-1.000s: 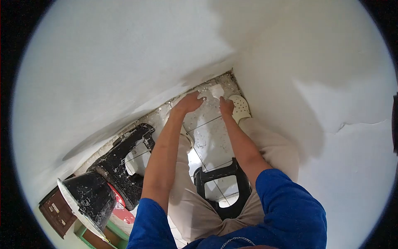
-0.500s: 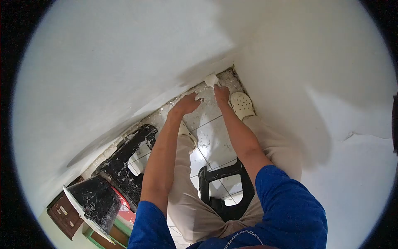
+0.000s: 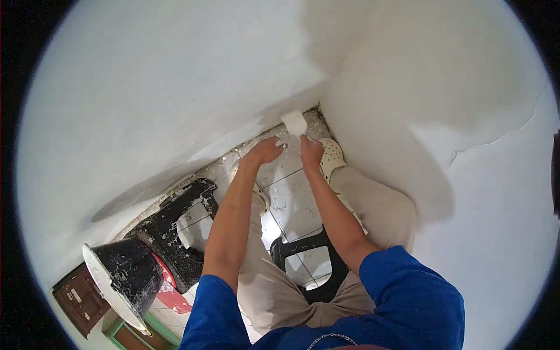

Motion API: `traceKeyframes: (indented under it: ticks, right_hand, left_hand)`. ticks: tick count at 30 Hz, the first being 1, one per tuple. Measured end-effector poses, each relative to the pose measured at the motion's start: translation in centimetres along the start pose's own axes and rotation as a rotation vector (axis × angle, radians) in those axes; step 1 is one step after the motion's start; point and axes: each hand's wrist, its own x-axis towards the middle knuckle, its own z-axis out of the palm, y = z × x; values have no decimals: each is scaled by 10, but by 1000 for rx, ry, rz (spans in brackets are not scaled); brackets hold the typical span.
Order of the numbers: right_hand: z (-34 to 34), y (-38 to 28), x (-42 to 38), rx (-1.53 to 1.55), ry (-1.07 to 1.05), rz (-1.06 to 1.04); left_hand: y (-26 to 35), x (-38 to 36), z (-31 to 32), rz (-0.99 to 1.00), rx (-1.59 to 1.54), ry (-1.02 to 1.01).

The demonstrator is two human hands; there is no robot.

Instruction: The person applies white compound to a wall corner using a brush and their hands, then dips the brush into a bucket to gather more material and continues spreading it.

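My right hand (image 3: 311, 150) is closed round the handle of a putty knife. Its broad, pale blade (image 3: 295, 122) points away from me, close to the foot of the left wall (image 3: 175, 93) near the corner. My left hand (image 3: 265, 151) is held low beside it, fingers curled in. A small dark bit shows at those fingertips, too small to name. Beneath both hands lies the tiled floor (image 3: 291, 201), speckled with white splashes.
A black stool (image 3: 169, 227) smeared with white stands at the left, with a black bucket (image 3: 131, 274) on it. Another black stool (image 3: 326, 280) is between my legs. Cream clogs (image 3: 332, 154) are on my feet. A right wall (image 3: 496, 192) borders the corner.
The putty knife has shifted slightly left along the wall's foot, and its blade now shows broader. My left hand stays nearly in place. The whole view has tilted a little.
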Motion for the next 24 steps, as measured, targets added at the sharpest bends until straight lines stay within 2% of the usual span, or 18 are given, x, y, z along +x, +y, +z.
traceKeyframes:
  ticks: [1, 4, 7, 8, 10, 14, 16, 20, 24]
  right_hand:
    - [0, 6, 4, -83, 46, 8]
    - [0, 29, 19, -87, -103, 150]
    - [19, 47, 38, -79, -142, 244]
    - [26, 48, 43, -77, -177, 212]
    - [39, 39, 54, -69, -244, 142]
    - [57, 19, 67, 53, -188, 143]
    - [38, -19, 51, 32, -146, 96]
    - [13, -36, 28, 222, -215, 151]
    - [-19, -73, 3, 424, -176, 86]
  left_hand:
    - [-2, -2, 1, 0, 1, -15]
    - [-13, -1, 4, -30, -17, -12]
    - [-23, 4, 3, -62, -34, -13]
    - [-25, 4, 2, -72, -37, -18]
    - [-24, 3, -2, -79, -21, 1]
    - [-30, 17, 0, -72, -26, -10]
    - [-18, 13, -5, -87, -40, -38]
    - [-6, 3, -16, -113, -62, -69]
    - [-6, 0, -9, -53, -47, 20]
